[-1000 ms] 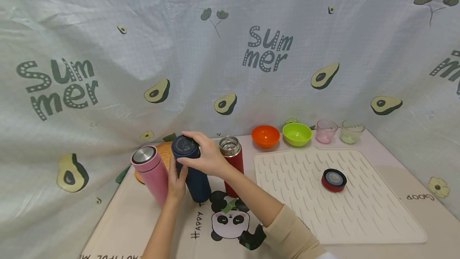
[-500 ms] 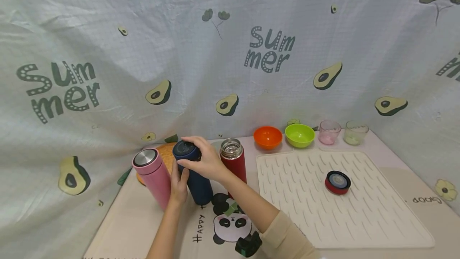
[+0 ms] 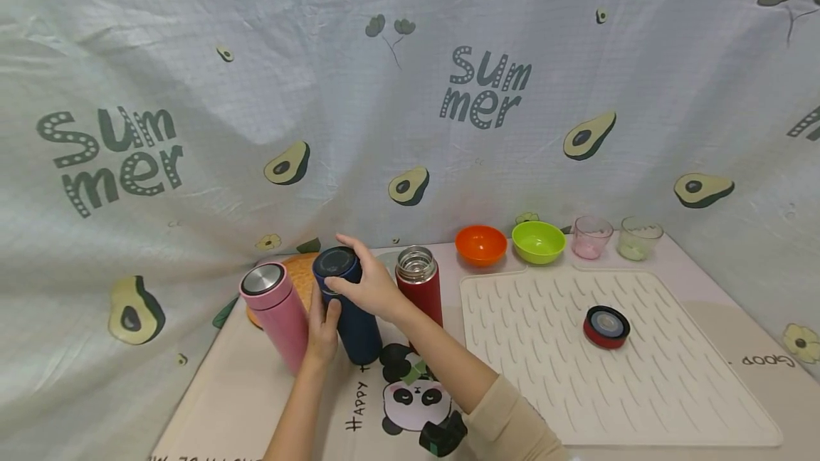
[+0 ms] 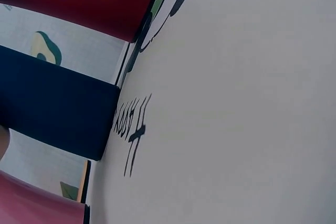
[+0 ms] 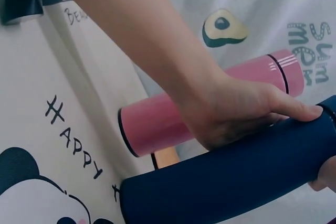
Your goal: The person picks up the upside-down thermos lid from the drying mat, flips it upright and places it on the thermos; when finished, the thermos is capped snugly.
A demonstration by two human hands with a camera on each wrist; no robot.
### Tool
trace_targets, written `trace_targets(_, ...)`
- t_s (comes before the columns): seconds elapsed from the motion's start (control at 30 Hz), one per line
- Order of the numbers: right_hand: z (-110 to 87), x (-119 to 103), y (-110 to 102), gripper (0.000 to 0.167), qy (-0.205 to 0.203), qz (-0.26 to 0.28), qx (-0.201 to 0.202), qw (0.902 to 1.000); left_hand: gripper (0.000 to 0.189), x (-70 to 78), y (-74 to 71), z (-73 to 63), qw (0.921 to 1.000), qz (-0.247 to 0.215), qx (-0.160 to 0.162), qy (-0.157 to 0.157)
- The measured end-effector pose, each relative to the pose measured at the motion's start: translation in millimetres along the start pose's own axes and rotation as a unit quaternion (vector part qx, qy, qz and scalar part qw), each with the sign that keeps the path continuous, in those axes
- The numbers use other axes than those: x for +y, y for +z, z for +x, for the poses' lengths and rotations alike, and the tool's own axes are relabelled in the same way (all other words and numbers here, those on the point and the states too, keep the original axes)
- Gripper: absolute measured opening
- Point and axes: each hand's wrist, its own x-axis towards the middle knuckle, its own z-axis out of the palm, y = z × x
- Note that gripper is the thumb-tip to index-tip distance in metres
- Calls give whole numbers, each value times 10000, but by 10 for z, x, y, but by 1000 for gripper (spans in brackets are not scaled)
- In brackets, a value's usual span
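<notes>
Taking the navy bottle [image 3: 361, 333] as the clock's centre, with 12 pointing away from the person, a tan sleeve [image 3: 512, 422] comes in from 5 o'clock, past a panda print [image 3: 416, 404]. The left hand [image 3: 322, 333] grips the bottle from 8 o'clock, its thumb just below the collar. The right hand [image 3: 374, 290] reaches in from 4, thumb at the near side of the navy lid [image 3: 337, 263] and a finger beyond its far edge; how firmly it holds the lid, I can't tell. The step looks like working that lid, so I'd set fingers and thumb on opposite sides of it, turn it level without pushing sideways, and press the base flat with a firm left hold clear of the seam. A pink bottle [image 3: 285, 329] stands close at 9, so little elbow room there. At 3 the uncapped red bottle [image 3: 424, 297] stands behind the right forearm; a wide swing could knock it. Farther toward 3, a red lid [image 3: 606, 336] lies on a white mat [image 3: 615, 411]. Farthest, around 2, sit an orange bowl [image 3: 482, 259], a green bowl [image 3: 539, 256], a pink glass [image 3: 591, 247] and a greenish glass [image 3: 635, 252], before a printed cloth [image 3: 333, 105].
</notes>
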Motion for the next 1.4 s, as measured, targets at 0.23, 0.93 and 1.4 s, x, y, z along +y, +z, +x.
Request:
trace_targets(0.23,-5,-19,-15,65,135,145,65,9998,51,8,8,-1,9998,146,39,-136)
trace_targets(0.93,13,21,-37,62,269,378,54,9989,51,21,25,-2,9996,172,-18,-211)
trace_targets(1.4,11,18,-43,55,426,795,-351,9953,49,43,12,-11,9987,237,123,-434)
